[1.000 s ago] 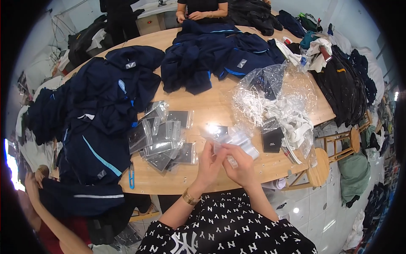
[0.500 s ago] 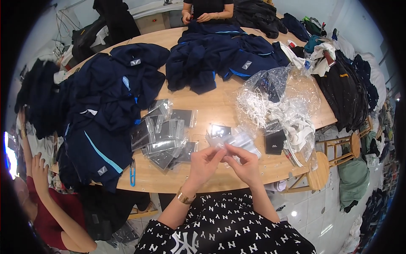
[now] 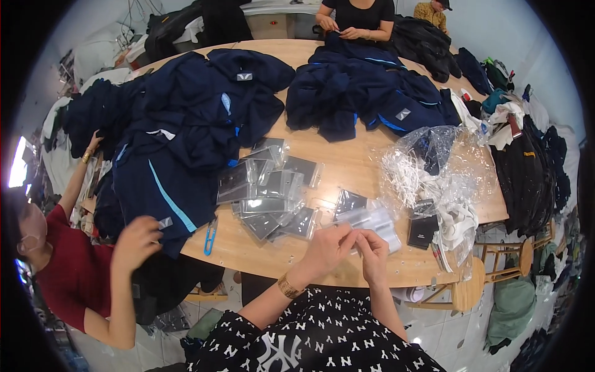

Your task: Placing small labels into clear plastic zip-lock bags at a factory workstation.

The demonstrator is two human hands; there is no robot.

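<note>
My left hand [image 3: 325, 253] and my right hand [image 3: 373, 255] meet over the table's near edge, fingertips pinched together. What they hold is mostly hidden by the fingers; a bit of something translucent shows between them. Just beyond lies a stack of clear plastic bags [image 3: 376, 224], with a dark card in a clear sleeve [image 3: 351, 201] behind it. To the left is a loose pile of clear pouches with dark cards inside [image 3: 271, 201]. Right of the bags sit black tags [image 3: 423, 230].
Blue thread snips [image 3: 211, 237] lie by navy garments [image 3: 186, 124] on the left of the wooden table [image 3: 334, 155]. More navy garments [image 3: 347, 93] lie farther back. A clear bag of white strings [image 3: 403, 177] stands right. A co-worker in red [image 3: 71, 266] reaches at left; another person [image 3: 359, 15] works opposite.
The view has swung left, so the table's things sit farther right. My hands stay pinched together near the bags. The co-worker's near hand has moved right, over the navy garment's edge.
</note>
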